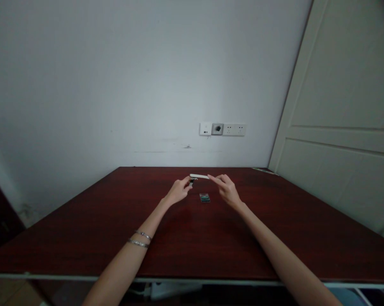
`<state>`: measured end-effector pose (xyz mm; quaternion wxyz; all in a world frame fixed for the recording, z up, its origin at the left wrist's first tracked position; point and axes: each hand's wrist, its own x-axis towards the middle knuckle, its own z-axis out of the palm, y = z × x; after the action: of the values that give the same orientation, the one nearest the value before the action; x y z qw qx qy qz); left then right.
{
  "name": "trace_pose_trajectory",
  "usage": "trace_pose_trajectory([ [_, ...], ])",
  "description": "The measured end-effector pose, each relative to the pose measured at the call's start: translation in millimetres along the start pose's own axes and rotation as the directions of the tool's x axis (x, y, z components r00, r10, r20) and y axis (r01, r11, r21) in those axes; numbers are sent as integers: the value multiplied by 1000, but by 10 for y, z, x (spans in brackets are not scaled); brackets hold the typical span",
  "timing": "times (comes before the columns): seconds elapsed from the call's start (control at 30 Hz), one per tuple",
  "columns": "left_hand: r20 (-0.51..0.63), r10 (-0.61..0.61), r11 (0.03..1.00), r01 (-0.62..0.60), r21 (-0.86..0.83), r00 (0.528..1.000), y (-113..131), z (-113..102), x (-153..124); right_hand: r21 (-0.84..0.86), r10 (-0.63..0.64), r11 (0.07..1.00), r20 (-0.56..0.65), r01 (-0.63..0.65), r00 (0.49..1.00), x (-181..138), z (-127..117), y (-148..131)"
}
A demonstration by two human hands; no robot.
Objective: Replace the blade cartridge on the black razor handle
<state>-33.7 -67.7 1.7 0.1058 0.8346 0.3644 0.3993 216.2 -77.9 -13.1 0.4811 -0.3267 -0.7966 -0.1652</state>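
My right hand (226, 189) pinches one end of a thin white stick-like object (199, 176) and holds it level above the dark red table (83, 229). My left hand (178, 191) is closed in a pinch on a small dark piece (192, 180) right under the white object's left end. A small flat greenish rectangular item (205, 197) lies on the table just below and between both hands. Two silver bangles (140, 239) sit on my left forearm.
A white wall stands behind the table, with a row of sockets and switches (223, 129). A pale panelled door (341, 127) fills the right side. The table's near edge has a light metal strip (192, 280).
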Motion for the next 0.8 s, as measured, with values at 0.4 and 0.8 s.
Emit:
trace_pose_trajectory([
  [0.4, -21, -9, 997, 7, -77, 1000, -40, 24, 10, -46, 35, 998, 2, -35, 999, -12, -29, 15],
  [0.8, -32, -40, 984, 33, -176, 999, -78, 78, 34, -22, 55, 998, -46, -56, 997, 10, 31, 5],
])
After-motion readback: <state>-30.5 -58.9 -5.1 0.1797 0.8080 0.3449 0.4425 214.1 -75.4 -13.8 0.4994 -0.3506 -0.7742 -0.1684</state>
